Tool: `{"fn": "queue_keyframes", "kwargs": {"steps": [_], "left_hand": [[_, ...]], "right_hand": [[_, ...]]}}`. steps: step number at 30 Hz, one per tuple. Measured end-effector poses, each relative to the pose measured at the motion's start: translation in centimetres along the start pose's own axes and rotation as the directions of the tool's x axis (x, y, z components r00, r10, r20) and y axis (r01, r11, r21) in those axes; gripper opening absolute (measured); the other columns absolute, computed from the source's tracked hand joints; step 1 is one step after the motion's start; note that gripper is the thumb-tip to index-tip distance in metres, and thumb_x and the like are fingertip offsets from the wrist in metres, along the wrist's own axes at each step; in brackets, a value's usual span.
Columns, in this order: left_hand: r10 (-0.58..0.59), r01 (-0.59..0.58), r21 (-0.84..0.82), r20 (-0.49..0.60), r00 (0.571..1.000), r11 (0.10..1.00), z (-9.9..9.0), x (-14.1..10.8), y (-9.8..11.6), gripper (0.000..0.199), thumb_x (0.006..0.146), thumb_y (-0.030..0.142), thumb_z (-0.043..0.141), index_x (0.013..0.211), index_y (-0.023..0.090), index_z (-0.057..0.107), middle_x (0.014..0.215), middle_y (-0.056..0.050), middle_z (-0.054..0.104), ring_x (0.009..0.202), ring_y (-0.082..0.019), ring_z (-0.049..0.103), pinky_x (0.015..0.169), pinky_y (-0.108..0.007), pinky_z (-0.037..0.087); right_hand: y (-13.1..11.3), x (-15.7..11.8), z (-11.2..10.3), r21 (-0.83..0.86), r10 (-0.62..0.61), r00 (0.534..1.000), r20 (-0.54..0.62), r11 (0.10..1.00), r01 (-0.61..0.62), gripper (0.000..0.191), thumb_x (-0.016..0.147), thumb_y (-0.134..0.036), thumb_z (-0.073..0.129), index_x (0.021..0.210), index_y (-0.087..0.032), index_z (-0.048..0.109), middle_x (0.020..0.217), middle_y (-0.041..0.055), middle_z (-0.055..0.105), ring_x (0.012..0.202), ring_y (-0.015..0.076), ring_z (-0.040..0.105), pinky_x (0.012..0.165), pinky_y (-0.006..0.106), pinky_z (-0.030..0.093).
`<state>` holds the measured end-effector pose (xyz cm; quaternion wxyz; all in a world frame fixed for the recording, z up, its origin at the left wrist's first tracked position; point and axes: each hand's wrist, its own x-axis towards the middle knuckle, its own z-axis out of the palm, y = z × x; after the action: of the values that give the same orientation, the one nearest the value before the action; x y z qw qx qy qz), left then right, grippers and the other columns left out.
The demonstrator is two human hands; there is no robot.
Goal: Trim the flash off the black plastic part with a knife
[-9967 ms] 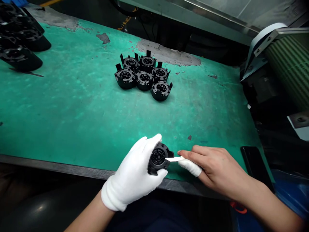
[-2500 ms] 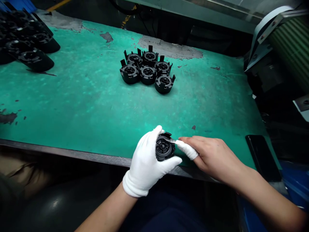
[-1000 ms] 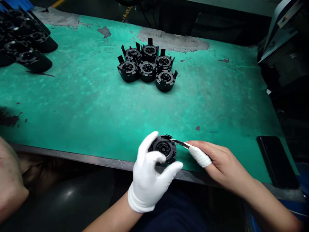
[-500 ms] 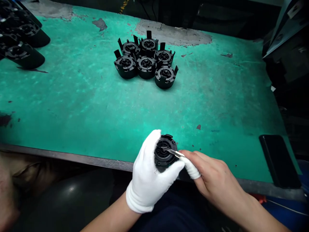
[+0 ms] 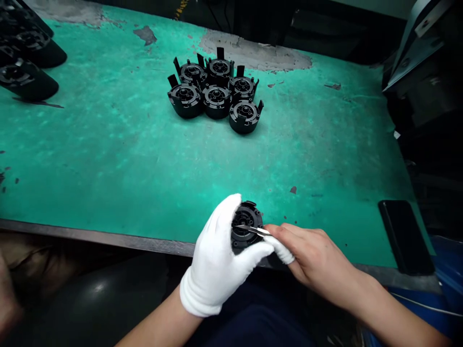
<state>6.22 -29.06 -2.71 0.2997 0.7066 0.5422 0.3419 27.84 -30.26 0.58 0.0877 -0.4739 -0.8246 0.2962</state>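
My left hand point(image 5: 217, 255), in a white glove, is closed around a round black plastic housing point(image 5: 249, 217) at the table's near edge. The housing's ribbed inner face is turned up toward me; the glove hides its left side. My right hand point(image 5: 311, 255) is bare apart from a white cover on the thumb. It grips a craft knife point(image 5: 255, 231), whose pointed blade lies over the middle of the housing. Whether the blade touches the plastic I cannot tell.
Several similar black housings point(image 5: 216, 99) stand grouped on the green table point(image 5: 144, 154). Taller black parts point(image 5: 32, 82) are at the far left. A black phone point(image 5: 405, 236) lies near the right edge. Part of another person point(image 5: 9, 299) shows at lower left.
The knife tip has shifted slightly left and down across the housing's face. The whole view has slid a little, so the table things appear further left. Both hands keep their hold.
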Motion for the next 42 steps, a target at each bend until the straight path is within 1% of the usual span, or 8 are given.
{"fn": "queue_keyframes", "kwargs": {"steps": [6, 10, 16, 22, 27, 31, 35, 42], "left_hand": [[0.018, -0.019, -0.026, -0.030, 0.999, 0.999, 0.3, 0.0, -0.1, 0.086, 0.075, 0.048, 0.081, 0.145, 0.019, 0.041, 0.143, -0.015, 0.055, 0.131, -0.031, 0.056, 0.112, -0.047, 0.050], [0.029, -0.030, -0.003, -0.043, 0.999, 1.000, 0.4, 0.1, -0.1, 0.085, 0.075, 0.048, 0.081, 0.143, 0.018, 0.041, 0.141, -0.015, 0.056, 0.130, -0.030, 0.057, 0.112, -0.046, 0.050], [0.051, -0.050, 0.018, -0.048, 0.998, 0.999, 0.3, 0.0, -0.1, 0.085, 0.076, 0.048, 0.081, 0.143, 0.015, 0.041, 0.142, -0.016, 0.055, 0.133, -0.029, 0.055, 0.115, -0.043, 0.047], [0.068, -0.068, 0.020, -0.046, 0.997, 0.998, 0.3, 0.0, -0.1, 0.087, 0.074, 0.048, 0.082, 0.143, 0.015, 0.041, 0.142, -0.016, 0.055, 0.133, -0.029, 0.054, 0.115, -0.043, 0.046], [0.062, -0.060, 0.034, -0.080, 0.995, 0.998, 0.4, 0.0, -0.1, 0.090, 0.073, 0.048, 0.083, 0.144, 0.014, 0.040, 0.142, -0.017, 0.054, 0.132, -0.030, 0.055, 0.113, -0.045, 0.048], [0.085, -0.081, 0.041, -0.092, 0.992, 0.996, 0.5, -0.1, 0.0, 0.089, 0.073, 0.046, 0.084, 0.143, 0.013, 0.040, 0.142, -0.019, 0.054, 0.132, -0.030, 0.055, 0.112, -0.046, 0.048], [0.075, -0.071, 0.051, -0.078, 0.994, 0.996, 0.4, 0.0, 0.0, 0.086, 0.074, 0.045, 0.083, 0.142, 0.014, 0.041, 0.141, -0.018, 0.055, 0.131, -0.030, 0.055, 0.112, -0.047, 0.048], [0.074, -0.071, 0.042, -0.072, 0.995, 0.997, 0.4, 0.1, 0.0, 0.085, 0.073, 0.044, 0.083, 0.141, 0.013, 0.042, 0.140, -0.018, 0.055, 0.132, -0.030, 0.055, 0.113, -0.045, 0.047]], "right_hand": [[0.4, 0.2, -1.6, -0.023, 0.016, 1.000, 0.003, 1.000, -0.016, 0.047, 0.092, -0.007, 0.047, 0.136, -0.023, 0.051, 0.109, 0.0056, 0.069, 0.092, 0.0204, 0.068, 0.077, 0.033, 0.052], [0.5, 0.6, -2.5, -0.117, 0.033, 0.996, 0.088, 0.993, -0.023, 0.048, 0.091, -0.008, 0.047, 0.136, -0.024, 0.051, 0.103, 0.0037, 0.069, 0.087, 0.0204, 0.068, 0.071, 0.033, 0.050], [0.4, 1.0, -3.8, -0.138, 0.047, 0.969, 0.241, 0.990, -0.013, 0.048, 0.092, -0.008, 0.045, 0.135, -0.027, 0.053, 0.099, 0.0008, 0.069, 0.085, 0.0200, 0.069, 0.069, 0.032, 0.051], [1.2, 0.6, -4.6, -0.079, 0.000, 0.998, 0.063, 0.997, 0.005, 0.040, 0.098, -0.016, 0.044, 0.136, -0.029, 0.049, 0.115, 0.0022, 0.070, 0.097, 0.0177, 0.068, 0.078, 0.031, 0.050], [1.2, 1.4, -4.8, -0.248, 0.034, 0.990, 0.134, 0.969, 0.000, 0.040, 0.095, -0.016, 0.046, 0.132, -0.028, 0.055, 0.107, 0.0011, 0.072, 0.089, 0.0194, 0.070, 0.068, 0.031, 0.049], [1.0, 2.4, -5.1, -0.355, -0.006, 0.994, 0.108, 0.934, 0.044, 0.036, 0.095, -0.018, 0.047, 0.128, -0.026, 0.059, 0.094, -0.0001, 0.071, 0.081, 0.0194, 0.070, 0.062, 0.031, 0.045], [1.2, 3.2, -5.5, -0.434, -0.062, 0.994, 0.086, 0.896, 0.093, 0.035, 0.095, -0.017, 0.046, 0.125, -0.026, 0.062, 0.093, 0.0013, 0.072, 0.080, 0.0203, 0.070, 0.061, 0.032, 0.043], [1.5, 3.5, -6.4, -0.363, -0.078, 0.987, 0.137, 0.924, 0.123, 0.036, 0.096, -0.020, 0.048, 0.129, -0.028, 0.060, 0.089, -0.0014, 0.070, 0.078, 0.0181, 0.069, 0.061, 0.031, 0.040]]}}
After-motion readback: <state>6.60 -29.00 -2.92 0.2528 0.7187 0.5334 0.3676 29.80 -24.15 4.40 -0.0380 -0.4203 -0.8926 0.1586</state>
